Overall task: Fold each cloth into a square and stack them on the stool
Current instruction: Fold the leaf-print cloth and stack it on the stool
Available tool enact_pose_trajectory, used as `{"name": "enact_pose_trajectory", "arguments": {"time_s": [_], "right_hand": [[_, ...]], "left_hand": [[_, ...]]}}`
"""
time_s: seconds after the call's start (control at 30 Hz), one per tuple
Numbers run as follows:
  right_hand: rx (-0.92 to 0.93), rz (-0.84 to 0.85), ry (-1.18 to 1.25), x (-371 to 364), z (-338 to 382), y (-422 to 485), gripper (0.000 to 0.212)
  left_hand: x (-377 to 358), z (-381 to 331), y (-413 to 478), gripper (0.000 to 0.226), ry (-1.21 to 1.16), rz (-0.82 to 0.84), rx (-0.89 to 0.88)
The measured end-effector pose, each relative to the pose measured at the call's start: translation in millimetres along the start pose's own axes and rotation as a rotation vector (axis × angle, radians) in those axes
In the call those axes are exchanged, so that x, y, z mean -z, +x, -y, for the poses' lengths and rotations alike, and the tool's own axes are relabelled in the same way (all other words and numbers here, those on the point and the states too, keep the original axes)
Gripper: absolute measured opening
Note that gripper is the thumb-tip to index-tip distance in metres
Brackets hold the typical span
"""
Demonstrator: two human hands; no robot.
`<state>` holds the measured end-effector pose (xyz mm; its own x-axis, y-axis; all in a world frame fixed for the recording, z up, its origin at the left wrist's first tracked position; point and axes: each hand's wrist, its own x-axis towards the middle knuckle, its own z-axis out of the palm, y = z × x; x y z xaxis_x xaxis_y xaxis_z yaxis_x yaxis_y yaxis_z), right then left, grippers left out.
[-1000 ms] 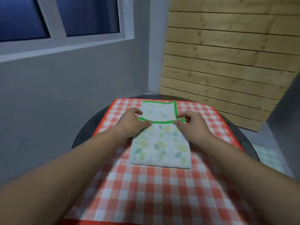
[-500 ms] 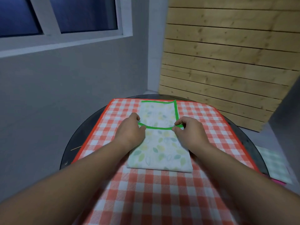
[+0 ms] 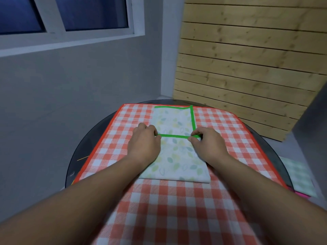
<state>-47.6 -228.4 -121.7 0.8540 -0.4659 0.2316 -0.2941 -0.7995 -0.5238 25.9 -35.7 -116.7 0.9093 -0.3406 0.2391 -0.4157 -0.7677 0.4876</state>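
Grey wall with a dark window [image 3: 70, 13] to the left, pale wooden plank wall [image 3: 247, 68] to the right. Below me is a round dark glass surface [image 3: 83, 152], mostly under a red-and-white checked tablecloth [image 3: 221, 131]. The leaf-print cloth [image 3: 178, 161] lies flat at its centre as a long folded strip, its far end at the tablecloth's far edge. A green hem [image 3: 174, 136] crosses the strip midway. My left hand [image 3: 145, 144] curls onto the hem's left end, thumb tip against it and fingertips tucked out of sight. My right hand [image 3: 208, 144] pinches the right end between thumb and forefinger. Forearms blur toward the lens and hide the cloth's near corners. At far right, lower down, is a pale green checked cloth [image 3: 299, 175] with a pink edge [image 3: 300, 194] beneath it. I cannot make out what carries it.
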Motion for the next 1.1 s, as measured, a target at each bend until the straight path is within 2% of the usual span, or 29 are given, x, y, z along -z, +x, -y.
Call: {"name": "enact_pose_trajectory", "arguments": {"time_s": [0.17, 0.23, 0.33, 0.43, 0.5, 0.57, 0.7, 0.9, 1.1], "right_hand": [[-0.063, 0.098, 0.102, 16.1, 8.2, -1.1, 0.039], [-0.039, 0.072, 0.065, 28.0, 14.9, -6.0, 0.043], [0.154, 0.044, -0.074, 40.6, 31.7, -30.7, 0.038], [0.373, 0.245, -0.188, 32.5, 42.6, -59.5, 0.046], [0.393, 0.391, -0.245, 22.5, 41.5, -70.8, 0.053], [0.38, 0.462, -0.269, 14.9, 35.9, -74.6, 0.057], [0.411, 0.493, -0.311, 9.2, 24.2, -72.5, 0.061], [0.338, 0.531, -0.432, 17.5, 7.4, -63.8, 0.072], [0.31, 0.534, -0.434, 28.0, -6.6, -58.7, 0.071]], "left_hand": [[23.5, -8.1, -10.1, 0.045, 0.042, 0.218, -0.046], [35.1, -13.6, -18.2, 0.048, 0.089, 0.259, -0.096], [41.3, -16.2, -33.0, 0.046, 0.151, 0.289, -0.232], [33.4, -11.4, -40.9, 0.05, 0.215, 0.342, -0.346], [26.8, -8.0, -44.4, 0.059, 0.271, 0.398, -0.346], [21.2, -5.3, -47.9, 0.063, 0.323, 0.441, -0.332], [15.1, -2.7, -52.9, 0.064, 0.37, 0.514, -0.265], [13.7, -3.7, -54.3, 0.069, 0.418, 0.51, -0.228], [12.5, -4.4, -53.8, 0.075, 0.41, 0.514, -0.204]]}}
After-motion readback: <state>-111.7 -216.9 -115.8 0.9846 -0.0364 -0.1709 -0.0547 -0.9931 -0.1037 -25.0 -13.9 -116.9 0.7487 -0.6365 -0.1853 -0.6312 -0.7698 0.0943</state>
